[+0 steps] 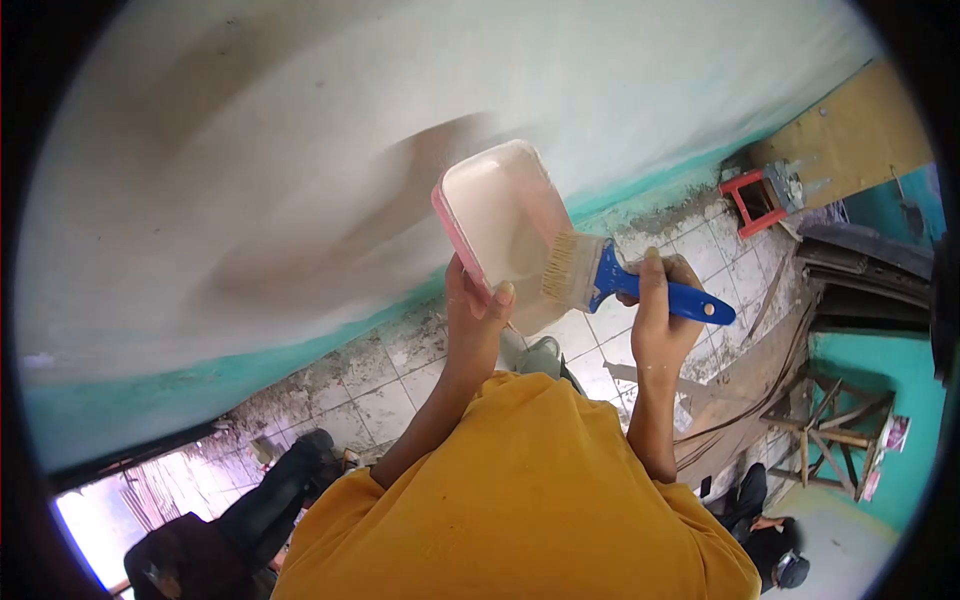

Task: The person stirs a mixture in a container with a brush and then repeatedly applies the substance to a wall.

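My left hand [477,315] grips the near-left edge of a pink plastic tub [459,232], thumb over the rim. The tub is tilted and its inside is coated with whitish paint [500,205]. In my right hand [662,305] is a wide paintbrush [612,275] with a blue handle, my fingers and thumb closed round the handle. Its pale bristles point left and overlap the tub's right rim in this view. Both hands are in front of my yellow shirt [530,470], close to the wall.
A white wall [300,120] with a turquoise lower band rises ahead. Dirty white tiles [385,390] cover the floor. A red stool [750,203] and a wooden frame [835,430] stand at the right. One person [215,545] is at lower left, another [775,545] at lower right.
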A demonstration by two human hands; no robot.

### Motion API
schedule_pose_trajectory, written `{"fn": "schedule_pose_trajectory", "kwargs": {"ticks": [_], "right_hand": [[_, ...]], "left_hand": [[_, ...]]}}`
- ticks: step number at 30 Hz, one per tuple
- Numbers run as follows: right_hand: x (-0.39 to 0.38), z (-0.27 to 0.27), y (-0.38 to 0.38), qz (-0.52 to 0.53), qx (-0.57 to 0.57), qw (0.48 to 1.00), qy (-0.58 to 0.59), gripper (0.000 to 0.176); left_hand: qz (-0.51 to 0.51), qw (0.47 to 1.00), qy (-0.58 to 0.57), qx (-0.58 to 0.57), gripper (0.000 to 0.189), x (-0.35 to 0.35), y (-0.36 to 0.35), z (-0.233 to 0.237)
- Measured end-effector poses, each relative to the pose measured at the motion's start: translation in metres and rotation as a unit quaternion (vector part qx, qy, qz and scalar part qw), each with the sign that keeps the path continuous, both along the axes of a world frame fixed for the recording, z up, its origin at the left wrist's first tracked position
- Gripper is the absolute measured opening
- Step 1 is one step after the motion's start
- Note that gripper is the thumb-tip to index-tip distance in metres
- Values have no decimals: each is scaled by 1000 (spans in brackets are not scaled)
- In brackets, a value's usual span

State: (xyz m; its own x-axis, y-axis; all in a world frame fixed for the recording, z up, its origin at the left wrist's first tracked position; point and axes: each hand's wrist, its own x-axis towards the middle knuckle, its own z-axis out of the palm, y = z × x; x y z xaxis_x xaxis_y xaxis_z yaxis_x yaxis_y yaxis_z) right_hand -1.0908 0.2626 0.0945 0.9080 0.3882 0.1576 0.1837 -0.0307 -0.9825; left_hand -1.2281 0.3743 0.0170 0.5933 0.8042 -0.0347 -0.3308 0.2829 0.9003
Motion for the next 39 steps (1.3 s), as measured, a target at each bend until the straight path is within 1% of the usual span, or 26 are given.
{"fn": "schedule_pose_trajectory", "kwargs": {"ticks": [1,3,4,8,10,14,17,19,20,21,23,24,25,27,28,29,31,33,37,39], "right_hand": [[6,-1,-4,8,1,1000,-1,26],[18,-4,-10,-17,17,1000,6,29],[24,-6,-12,-16,5,1000,-6,32],[44,-16,-18,-13,18,1000,-1,32],[52,-23,-21,-10,17,1000,-4,33],[62,-37,-21,-4,19,1000,2,33],[63,-44,-15,-33,29,999,12,34],[64,-47,-7,-64,61,996,26,34],[68,-55,-5,-50,61,997,23,34],[67,-61,3,-55,63,996,23,34],[66,-70,21,-82,136,984,81,33],[62,-74,30,-81,139,981,105,32],[57,-78,42,-70,148,982,100,32],[44,-80,68,-37,174,972,155,36],[38,-82,83,-43,176,971,155,36],[33,-88,100,-29,218,960,172,39],[24,-105,127,-2,282,937,206,47],[12,-128,154,-17,338,905,257,50],[-12,-198,177,-30,333,902,272,54],[-20,-234,177,-63,265,915,296,57]], "left_hand": [[2,1000,7,-10,84,2,-5,-1],[7,1000,9,-24,84,7,-13,-4],[4,999,12,-39,83,9,-17,-6],[27,998,7,-57,83,15,-33,-14],[17,996,34,-82,84,13,-39,-13],[16,997,29,-66,84,8,-45,-20],[1,995,43,-85,84,-1,-44,-20],[4,995,46,-86,83,-11,-41,-22],[0,995,47,-83,83,-16,-38,-23],[-4,995,29,-94,82,-22,-34,-23],[-14,994,11,-104,81,-35,-24,-22],[-13,995,14,-102,79,-42,-19,-22],[-12,995,17,-100,78,-50,-13,-22],[-12,994,25,-105,77,-64,-1,-19],[-9,993,33,-113,76,-72,4,-18],[-15,993,34,-111,76,-79,9,-19],[11,994,41,-105,76,-92,19,-23],[10,996,25,-80,76,-102,29,-27],[7,995,52,-85,74,-125,44,-29],[-1,994,62,-87,73,-133,49,-27]]}}
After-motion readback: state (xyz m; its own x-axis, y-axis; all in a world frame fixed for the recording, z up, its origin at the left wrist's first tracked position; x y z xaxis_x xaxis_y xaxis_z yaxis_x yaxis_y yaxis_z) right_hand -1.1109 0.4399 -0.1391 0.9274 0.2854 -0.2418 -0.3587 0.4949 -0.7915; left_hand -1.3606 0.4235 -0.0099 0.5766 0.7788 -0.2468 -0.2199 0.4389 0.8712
